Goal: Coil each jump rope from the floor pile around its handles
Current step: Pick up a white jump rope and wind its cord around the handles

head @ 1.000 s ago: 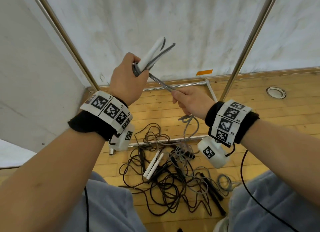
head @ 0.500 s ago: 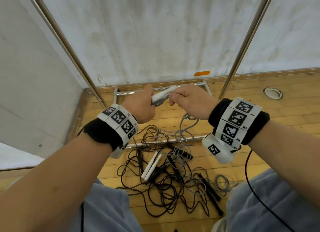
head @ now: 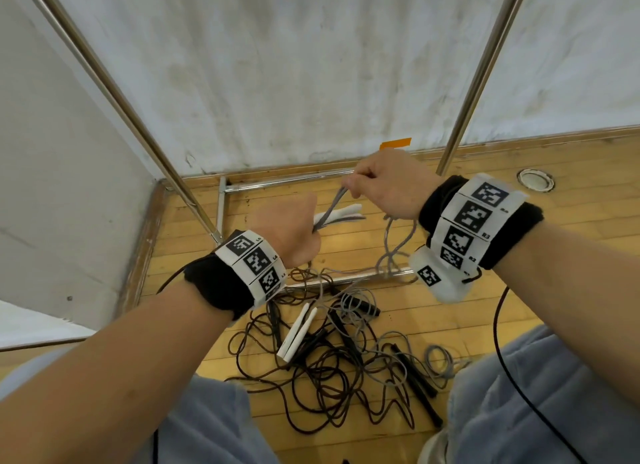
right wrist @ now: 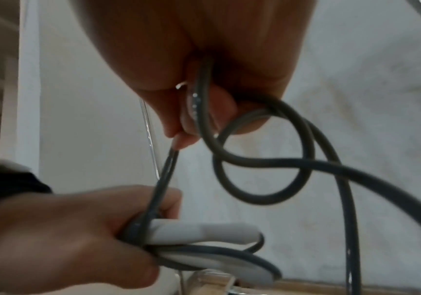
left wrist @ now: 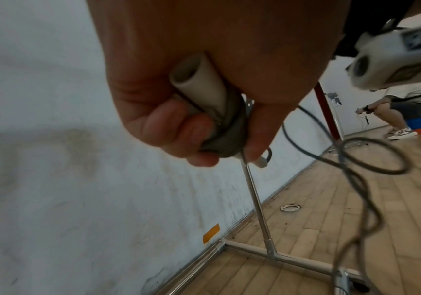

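Lifted up and away from the handles since half a second ago, the right hand (head: 388, 186) pinches the grey plastic-coated jump rope cord (head: 334, 203), drawn taut down-left to the pair of white tubular handles (head: 341, 215) the left hand (head: 284, 233) clasps, tips pointing right. Slack trails to the tangled floor pile of dark and grey ropes (head: 329, 366).

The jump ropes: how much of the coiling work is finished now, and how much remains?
No finished rope shows. In hand: the left hand grips the white handles with a few grey turns round them, while the right hand pulls the grey cord, which hangs loose toward the floor. Left: the tangled floor pile, with dark cords, black handles and another white pair.
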The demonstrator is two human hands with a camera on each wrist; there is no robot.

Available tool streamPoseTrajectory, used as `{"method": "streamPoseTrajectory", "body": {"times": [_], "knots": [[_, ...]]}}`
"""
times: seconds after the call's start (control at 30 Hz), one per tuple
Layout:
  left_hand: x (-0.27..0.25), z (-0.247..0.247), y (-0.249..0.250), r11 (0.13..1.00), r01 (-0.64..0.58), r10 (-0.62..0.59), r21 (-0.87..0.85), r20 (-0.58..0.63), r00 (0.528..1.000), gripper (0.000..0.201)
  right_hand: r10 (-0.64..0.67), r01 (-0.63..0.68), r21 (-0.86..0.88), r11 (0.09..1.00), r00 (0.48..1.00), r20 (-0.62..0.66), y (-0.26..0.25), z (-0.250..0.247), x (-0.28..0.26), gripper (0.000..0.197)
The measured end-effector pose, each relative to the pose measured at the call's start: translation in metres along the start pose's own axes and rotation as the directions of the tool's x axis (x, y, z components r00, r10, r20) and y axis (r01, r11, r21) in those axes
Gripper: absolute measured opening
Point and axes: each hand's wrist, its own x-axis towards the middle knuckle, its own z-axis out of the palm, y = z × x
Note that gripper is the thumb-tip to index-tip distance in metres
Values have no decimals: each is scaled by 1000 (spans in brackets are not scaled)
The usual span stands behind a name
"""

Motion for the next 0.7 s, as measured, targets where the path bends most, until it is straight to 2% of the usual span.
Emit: {"method": "streamPoseTrajectory", "body": {"times": [0.1,0.23,0.33,0.43,0.53,0.6,0.7], "knots": [[-4,-1,4,993,-109,107,-52,-43,993,20,8,-15,-79,997,996,-84,12,-4,9,44],[-8,-11,3,963,-194,169,-189,-141,975,19,33,-35,-14,999,994,-106,23,-8,15,45],[-12,-24,1,929,-238,185,-285,-200,962,19,64,-57,98,994,995,-70,27,-12,16,45],[-20,-34,3,863,-291,200,-412,-250,947,19,62,-66,202,977,998,29,25,-15,18,49],[-26,-41,9,758,-298,148,-580,-292,945,18,67,-107,413,904,992,110,24,-13,21,39],[-26,-45,10,677,-274,69,-683,-312,948,20,87,-137,411,901,987,137,22,-5,21,34],[-22,-54,10,517,-207,-63,-831,-278,959,21,34,-103,429,897,985,166,18,19,17,45]]}}
